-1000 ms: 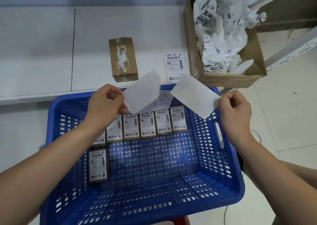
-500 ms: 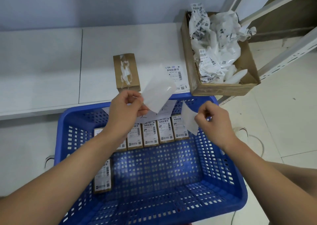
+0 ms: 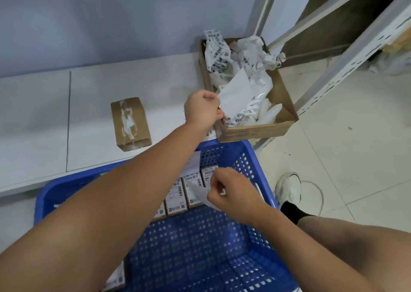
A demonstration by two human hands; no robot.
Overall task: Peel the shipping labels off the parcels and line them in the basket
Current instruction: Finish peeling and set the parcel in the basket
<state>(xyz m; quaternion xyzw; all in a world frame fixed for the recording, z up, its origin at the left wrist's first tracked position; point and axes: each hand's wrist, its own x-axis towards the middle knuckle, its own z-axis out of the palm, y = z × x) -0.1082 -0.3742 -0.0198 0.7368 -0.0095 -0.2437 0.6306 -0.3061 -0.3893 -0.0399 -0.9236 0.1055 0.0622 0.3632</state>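
Observation:
My left hand (image 3: pixel 201 109) pinches a white paper sheet (image 3: pixel 234 96) over the cardboard scrap box (image 3: pixel 255 131), which is full of crumpled labels and backing papers. My right hand (image 3: pixel 231 191) pinches a second white sheet (image 3: pixel 201 193) above the blue basket (image 3: pixel 246 158). Several labelled parcels (image 3: pixel 193 191) stand in a row along the basket's far side, partly hidden by my left arm. One more labelled parcel (image 3: pixel 116 278) lies at the basket's left. A brown parcel (image 3: pixel 130 123) with torn tape and no label lies on the white table (image 3: pixel 93 100).
A white metal shelf frame (image 3: pixel 347 67) rises at the right above the tiled floor. My foot in a white shoe (image 3: pixel 289 189) stands beside the basket, near a thin cable on the floor.
My left hand has carried its sheet up and right from above the basket to over the scrap box. My right hand stays over the basket with its sheet. The view has tilted upward.

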